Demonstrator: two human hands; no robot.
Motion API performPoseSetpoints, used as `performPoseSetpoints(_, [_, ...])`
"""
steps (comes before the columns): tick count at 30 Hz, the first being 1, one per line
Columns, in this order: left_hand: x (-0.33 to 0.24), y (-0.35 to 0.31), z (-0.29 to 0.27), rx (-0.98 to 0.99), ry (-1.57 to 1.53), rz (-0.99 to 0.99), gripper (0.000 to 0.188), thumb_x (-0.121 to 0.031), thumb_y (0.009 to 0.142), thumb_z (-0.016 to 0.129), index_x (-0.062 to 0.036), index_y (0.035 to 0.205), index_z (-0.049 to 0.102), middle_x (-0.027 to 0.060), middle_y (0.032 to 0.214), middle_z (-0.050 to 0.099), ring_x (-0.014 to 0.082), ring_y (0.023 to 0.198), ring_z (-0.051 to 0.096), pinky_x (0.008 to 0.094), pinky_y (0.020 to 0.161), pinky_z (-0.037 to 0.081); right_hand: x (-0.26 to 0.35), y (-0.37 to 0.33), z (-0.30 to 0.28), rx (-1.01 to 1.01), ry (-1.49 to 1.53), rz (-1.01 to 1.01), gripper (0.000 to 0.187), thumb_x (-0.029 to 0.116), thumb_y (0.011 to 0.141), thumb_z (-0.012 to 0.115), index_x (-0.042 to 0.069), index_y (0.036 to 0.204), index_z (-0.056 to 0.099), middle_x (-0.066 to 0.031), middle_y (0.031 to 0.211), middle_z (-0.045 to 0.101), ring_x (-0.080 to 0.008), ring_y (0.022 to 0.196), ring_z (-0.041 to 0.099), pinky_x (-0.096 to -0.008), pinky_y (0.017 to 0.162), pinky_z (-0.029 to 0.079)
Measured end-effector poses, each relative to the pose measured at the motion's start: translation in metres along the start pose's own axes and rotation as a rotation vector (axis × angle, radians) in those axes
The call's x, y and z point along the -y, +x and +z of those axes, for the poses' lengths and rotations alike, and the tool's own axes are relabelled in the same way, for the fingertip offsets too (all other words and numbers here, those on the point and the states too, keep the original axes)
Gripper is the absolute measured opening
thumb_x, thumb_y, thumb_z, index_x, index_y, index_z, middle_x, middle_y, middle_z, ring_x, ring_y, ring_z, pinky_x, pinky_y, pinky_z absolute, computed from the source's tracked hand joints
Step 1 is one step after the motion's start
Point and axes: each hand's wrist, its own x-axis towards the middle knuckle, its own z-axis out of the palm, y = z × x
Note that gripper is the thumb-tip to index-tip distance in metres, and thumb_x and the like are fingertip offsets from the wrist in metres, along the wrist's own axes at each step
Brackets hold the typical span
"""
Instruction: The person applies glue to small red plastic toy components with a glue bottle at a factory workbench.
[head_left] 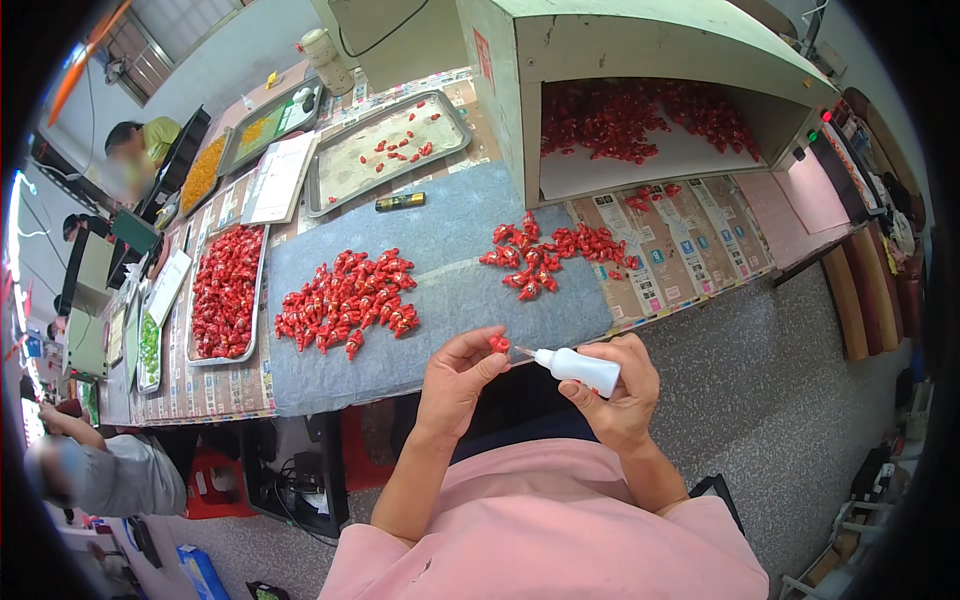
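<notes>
Many red pieces [345, 300] on cloth [446, 240]; speckled floor [740, 370].

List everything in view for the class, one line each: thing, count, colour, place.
Table: one, multicoloured covering, centre
Cloth: one, blue-grey, on table
Left pile: one, red, on cloth
Right pile: one, red, cloth's right side
Filled tray: one, silvery rim, left of cloth
Metal tray: one, grey, behind cloth
Cylinder: one, black-gold, cloth's far edge
Papers: at least two, white, left
Box: one, pale, back right
Tumbler: one, pale, back
Yellow pieces: many, yellow, far left
Floor: one, speckled grey, below
Co-workers: at least three, varied clothing, left
Squeeze bottle: one, white, right hand
Held piece: one, red, left hand
Shirt: one, pink, bottom
Left fingers: skin-toned, lower centre
Right fingers: skin-toned, right of those

Small background items: unclear.
</notes>
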Motion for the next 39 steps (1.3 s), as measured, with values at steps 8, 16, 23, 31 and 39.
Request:
performPoseSetpoints(8, [-0.0013,-0.0007,0.0011,0.008,0.025,0.0,0.032,0.003,0.087,0.069,0.0001,0.119,0.063,0.0098,0.106,0.069,0.0157,0.094,0.067,0.0282,0.086,0.056,-0.0013,0.0007,0.0008,0.025,-0.018,0.016,0.037,0.018,0.071,0.087,0.005,0.102,0.069,-0.0077,0.085,0.063,-0.0198,0.074,0.06,-0.0305,0.063,0.049])
performPoseSetpoints(16, [-0.0006,-0.0009,0.001,-0.01,0.018,-0.004,0.032,0.004,0.086,0.069,0.0004,0.117,0.063,0.0097,0.105,0.069,0.0162,0.093,0.067,0.0287,0.086,0.057,0.0029,0.0007,-0.0013,0.028,-0.044,0.004,0.036,0.023,0.074,0.087,0.003,0.098,0.068,-0.005,0.083,0.06,-0.0154,0.073,0.056,-0.0273,0.063,0.044])
performPoseSetpoints(23, [-0.0004,-0.0009,0.001,0.011,0.04,-0.006,0.032,0.002,0.085,0.072,-0.0011,0.116,0.065,0.0061,0.103,0.069,0.0125,0.093,0.065,0.0256,0.086,0.054,0.0064,0.0002,-0.0042,0.034,-0.07,-0.005,0.037,0.015,0.07,0.087,0.006,0.1,0.07,-0.0089,0.088,0.066,-0.021,0.072,0.063,-0.0311,0.062,0.05])
performPoseSetpoints(31, [0.0027,-0.0004,-0.0011,0.017,0.045,0.027,0.032,0.002,0.085,0.07,0.0011,0.116,0.063,0.0095,0.103,0.069,0.0188,0.095,0.068,0.0325,0.088,0.057,0.0083,-0.0003,-0.0034,0.051,-0.048,0.023,0.036,0.014,0.07,0.087,0.005,0.1,0.07,-0.0089,0.088,0.067,-0.0209,0.073,0.063,-0.0311,0.063,0.05])
performPoseSetpoints(39, [0.0008,-0.0002,0.0001,0.023,0.063,0.012,0.032,0.0,0.085,0.072,-0.0003,0.117,0.065,0.0062,0.103,0.069,0.0126,0.091,0.065,0.0261,0.085,0.054,0.0045,-0.0007,-0.002,0.041,-0.038,0.011,0.036,0.014,0.07,0.087,0.005,0.1,0.07,-0.009,0.088,0.066,-0.0207,0.073,0.062,-0.031,0.063,0.05])
